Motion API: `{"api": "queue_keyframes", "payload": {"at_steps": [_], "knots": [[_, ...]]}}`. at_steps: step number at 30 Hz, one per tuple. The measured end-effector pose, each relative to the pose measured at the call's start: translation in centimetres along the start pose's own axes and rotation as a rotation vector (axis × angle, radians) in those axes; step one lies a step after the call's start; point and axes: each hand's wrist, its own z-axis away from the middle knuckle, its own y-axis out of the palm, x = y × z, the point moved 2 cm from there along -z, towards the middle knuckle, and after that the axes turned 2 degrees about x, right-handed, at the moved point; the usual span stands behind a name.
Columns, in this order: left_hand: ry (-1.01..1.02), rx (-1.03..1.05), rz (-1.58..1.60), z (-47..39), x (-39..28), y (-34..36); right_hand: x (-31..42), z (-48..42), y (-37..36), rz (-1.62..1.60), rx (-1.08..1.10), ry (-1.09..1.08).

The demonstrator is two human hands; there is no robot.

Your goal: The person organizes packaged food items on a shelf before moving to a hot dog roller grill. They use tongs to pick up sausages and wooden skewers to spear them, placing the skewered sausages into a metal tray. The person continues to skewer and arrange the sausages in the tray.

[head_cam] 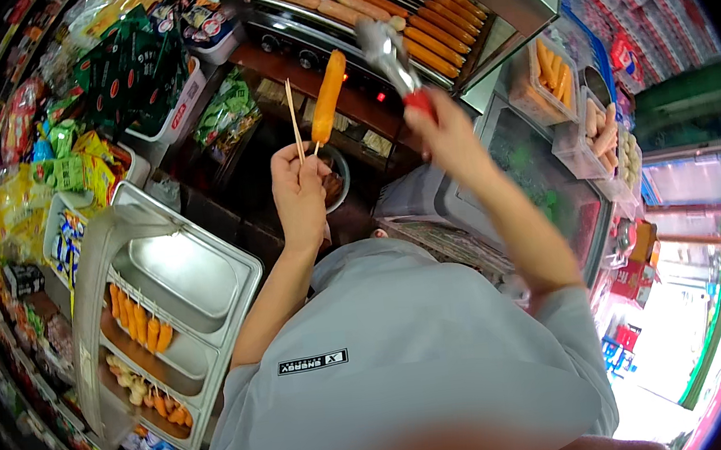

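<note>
My left hand (300, 192) holds a sausage on a wooden stick (328, 98) upright, together with several bare wooden sticks (293, 116). My right hand (443, 132) grips the red handle of a pair of metal tongs (389, 58), blurred, whose head is over the front edge of the roller grill (284, 27). Several sausages (434, 50) lie in rows on the grill's rollers, orange ones at the right and paler ones at the left. Whether the tongs touch a sausage I cannot tell.
At the lower left, a steel tray (249, 271) with a raised clear lid holds skewered sausages (141, 316). Packaged snacks (123, 72) fill bins at the upper left. Plastic tubs of sausages (529, 96) stand on the right beside a glass-topped chest (526, 159). A round container (341, 184) sits behind my left hand.
</note>
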Motion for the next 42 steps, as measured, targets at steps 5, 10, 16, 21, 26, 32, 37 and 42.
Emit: {"api": "queue_keyframes", "payload": {"at_steps": [5, 10, 16, 21, 26, 32, 37, 42], "knots": [[-0.061, 0.027, 0.034, 0.1, -0.5, -1.3, 3.6, -11.8, -4.3, 1.173, -0.246, 0.029], [-0.099, 0.055, 0.031, 0.4, -1.1, -3.3, 4.4, -17.0, -6.2, 1.461, 0.092, 0.420], [-0.160, 0.027, 0.165, 0.8, -0.7, -5.5, -1.0, -20.5, -8.2, 1.503, 0.013, 0.492], [-0.145, -0.008, 0.142, 1.0, -0.1, -6.1, -1.3, -23.1, -7.2, 1.210, -0.153, 0.312], [-0.121, 0.001, 0.103, 1.3, -0.5, -6.0, -0.8, -25.4, -5.2, 1.231, -0.204, 0.236], [-0.072, -0.107, 0.029, 2.0, -0.7, -6.1, -3.5, -26.9, -5.5, 0.967, -0.395, 0.271], [-0.066, -0.128, -0.009, 1.6, -0.4, -5.7, -1.7, -24.1, -5.5, 0.840, -0.441, 0.276], [-0.007, -0.072, -0.070, 0.0, -0.3, -4.7, -1.9, -17.3, -2.7, 0.119, 0.012, -0.059]]}}
